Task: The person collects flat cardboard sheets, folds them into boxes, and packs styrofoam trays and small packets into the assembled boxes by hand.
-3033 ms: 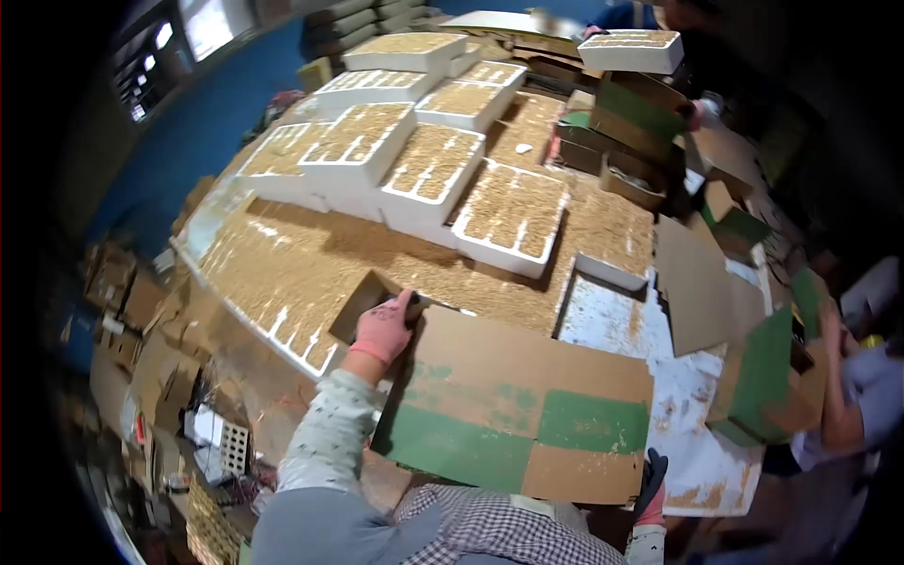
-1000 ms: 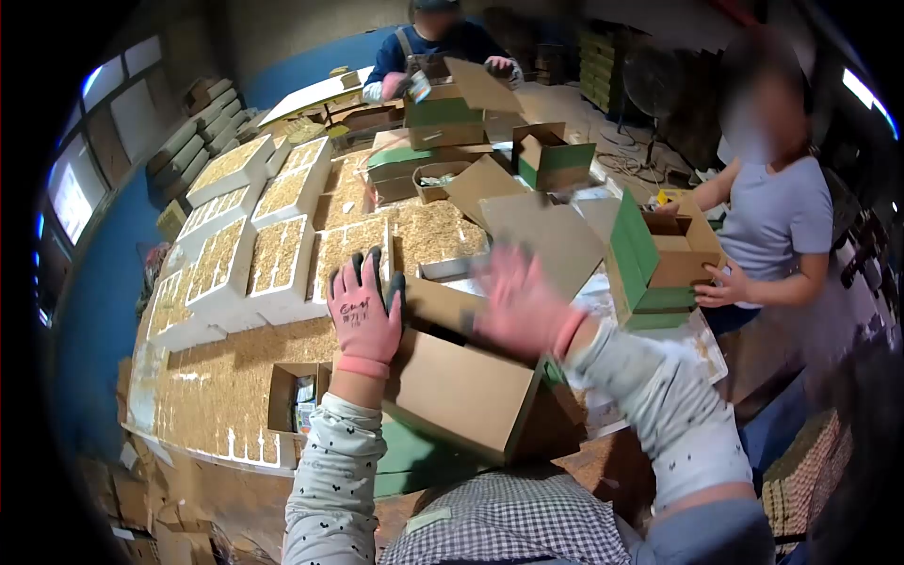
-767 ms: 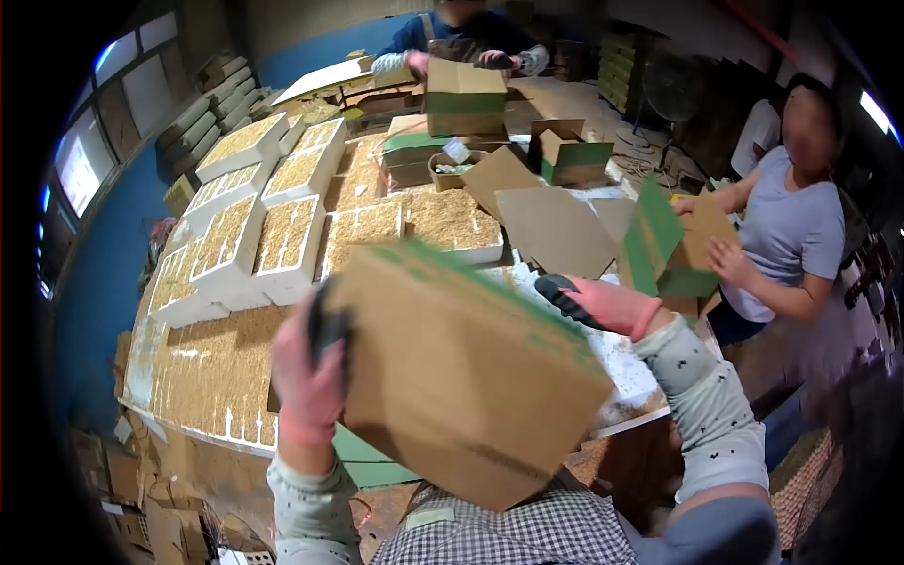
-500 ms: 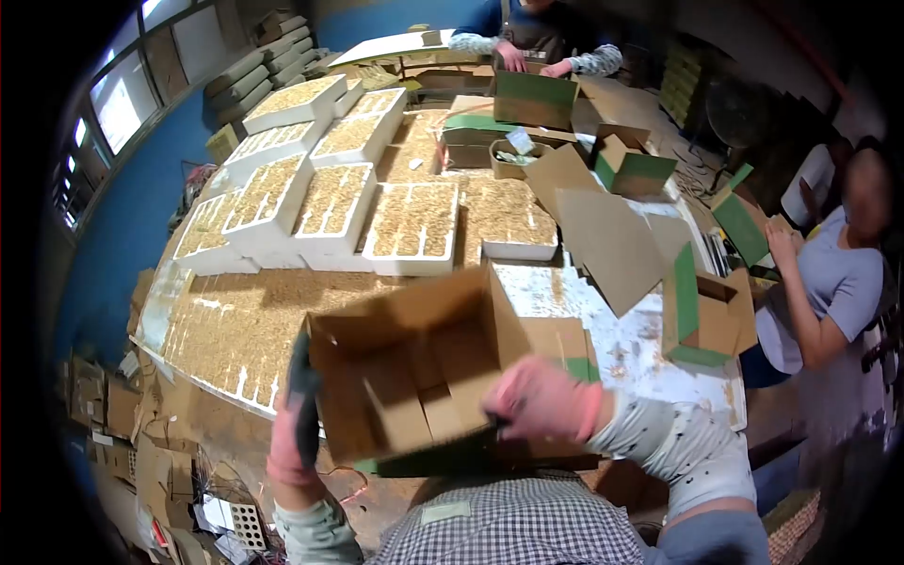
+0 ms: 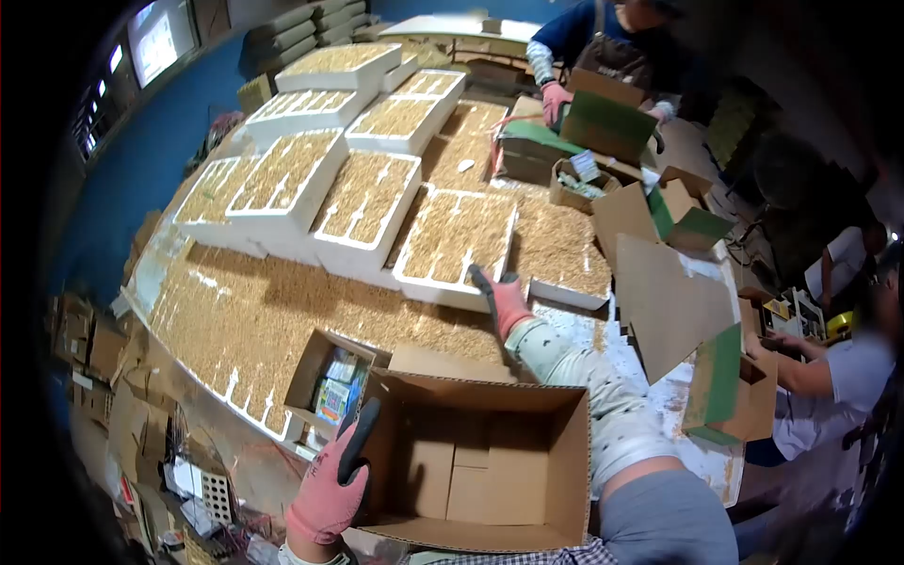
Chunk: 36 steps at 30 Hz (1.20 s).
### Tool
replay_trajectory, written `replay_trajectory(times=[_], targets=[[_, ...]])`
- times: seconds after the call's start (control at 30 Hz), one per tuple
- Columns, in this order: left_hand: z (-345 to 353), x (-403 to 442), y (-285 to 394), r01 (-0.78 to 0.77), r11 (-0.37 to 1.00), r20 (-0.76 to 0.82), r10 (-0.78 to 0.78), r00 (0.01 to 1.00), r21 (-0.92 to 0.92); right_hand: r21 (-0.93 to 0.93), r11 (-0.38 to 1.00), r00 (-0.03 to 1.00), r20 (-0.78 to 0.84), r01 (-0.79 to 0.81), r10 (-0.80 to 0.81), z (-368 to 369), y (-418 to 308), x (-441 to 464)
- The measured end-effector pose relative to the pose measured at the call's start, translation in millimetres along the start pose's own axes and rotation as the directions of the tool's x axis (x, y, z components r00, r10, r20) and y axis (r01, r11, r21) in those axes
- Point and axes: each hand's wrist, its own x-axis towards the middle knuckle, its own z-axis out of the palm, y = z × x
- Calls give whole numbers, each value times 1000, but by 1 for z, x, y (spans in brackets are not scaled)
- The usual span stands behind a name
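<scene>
An open-topped cardboard box (image 5: 499,480) sits right in front of me, its bottom flaps folded in and its inside bare. My left hand (image 5: 331,485), in a pink glove with dark fingers, grips the left wall of the box. Stretched forward past the box, my right hand (image 5: 504,299) has its gloved fingers apart at the front right corner of a white foam tray (image 5: 450,294) filled with tan, grain-like pieces. Whether the fingertips touch the tray is unclear. Just left of the box is a small carton (image 5: 306,372) with printed packets (image 5: 336,386) inside.
More filled foam trays (image 5: 363,247) are stacked on the table behind. Loose tan pieces (image 5: 254,311) cover the left part. Flat cardboard (image 5: 669,301) and green-brown boxes (image 5: 725,395) lie right. One co-worker (image 5: 603,56) handles a box across the table; another (image 5: 829,377) works at right.
My right hand has left the box and reached forward to the foam tray. The box has swung round and come lower and nearer to me. The small carton with packets has come into view.
</scene>
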Motion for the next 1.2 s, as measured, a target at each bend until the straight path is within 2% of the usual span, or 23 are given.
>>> replay_trajectory(times=[0.1, 0.17, 0.27, 0.37, 0.43, 0.5, 0.53, 0.57, 0.63, 0.67, 0.7, 0.73, 0.77, 0.8, 0.83, 0.87, 0.9, 0.93, 1.0, 1.03, 1.1, 1.17, 1.2], targets=[[4, -4, -12, 24, 993, -22, -27, 999, -117, 80, 996, 985, -169, -26, 40, 6, 4, 29], [9, -6, -19, 33, 985, -42, -41, 998, -172, 174, 941, 943, -219, 290, -250, -13, -8, 25], [9, -14, -27, 124, 958, -40, -139, 989, -260, 275, 961, 985, 160, 15, -61, -74, -69, -22], [3, 8, -17, 18, 988, 23, -15, 1000, -153, 383, 902, 956, 276, -201, 95, -113, -122, -97], [6, 38, -20, 34, 952, 158, 15, 987, -305, 284, 953, 946, 324, -108, 10, -120, -166, -165], [10, 71, -21, -164, 902, 236, 274, 932, -399, 372, 920, 917, 397, -126, -35, -143, -152, -172], [9, 76, -2, -49, 838, 328, 266, 907, -544, 411, 903, 905, 420, -126, -65, -138, -159, -194], [8, 78, -3, 166, 840, 344, 26, 938, -516, 448, 885, 893, 440, -129, -93, -133, -164, -217], [-1, 83, -8, 51, 916, 212, 38, 977, -397, 284, 939, 770, 548, 196, -327, -163, -140, -211], [-2, 81, -15, 123, 794, 187, -12, 982, -596, 237, 899, 685, 585, 367, -434, -178, -128, -208], [-4, 80, -26, 179, 622, 177, -66, 982, -762, 192, 971, 779, 584, 141, -229, -173, -150, -226], [-9, 81, -44, 156, 650, 190, -18, 982, -744, 60, 974, 739, 641, 221, -207, -187, -150, -221], [-16, 60, -6, 134, 883, 155, -71, 985, -450, -45, 992, 772, 632, 119, -64, -191, -157, -229], [-11, 62, -21, -234, 922, 147, 289, 946, -308, -104, 989, 728, 685, 105, -5, -192, -163, -235], [-6, 58, -11, -433, 898, 134, 441, 888, -83, -165, 982, 693, 719, 95, 53, -190, -171, -239], [-1, 56, -8, -337, 896, 120, 383, 916, -289, -430, 901, 714, 650, 61, 262, -191, -171, -224], [1, 53, -9, -554, 825, 140, 539, 831, 114, -510, 795, 669, 720, 329, 185, -187, -175, -221], [9, 41, 15, -346, 933, 107, 355, 929, -100, -366, 808, 510, 855, 462, 95, -176, -161, -208], [20, 32, 18, -200, 973, 115, 213, 970, -119, -470, 408, 485, 871, 783, 72, -148, -155, -219], [19, 36, 5, -211, 973, 79, 218, 973, -88, -530, -67, 535, 837, 845, 115, -127, -141, -220], [21, 40, -10, -137, 976, -5, 138, 990, -167, -565, -367, 577, 812, 739, -88, -107, -116, -243], [27, 40, -4, -131, 974, 25, 138, 990, -183, -628, -353, 639, 762, 693, -101, -100, -114, -239], [26, 38, -3, -115, 975, 25, 122, 992, -189, -676, -146, 575, 705, 723, -415, -116, -123, -241]])
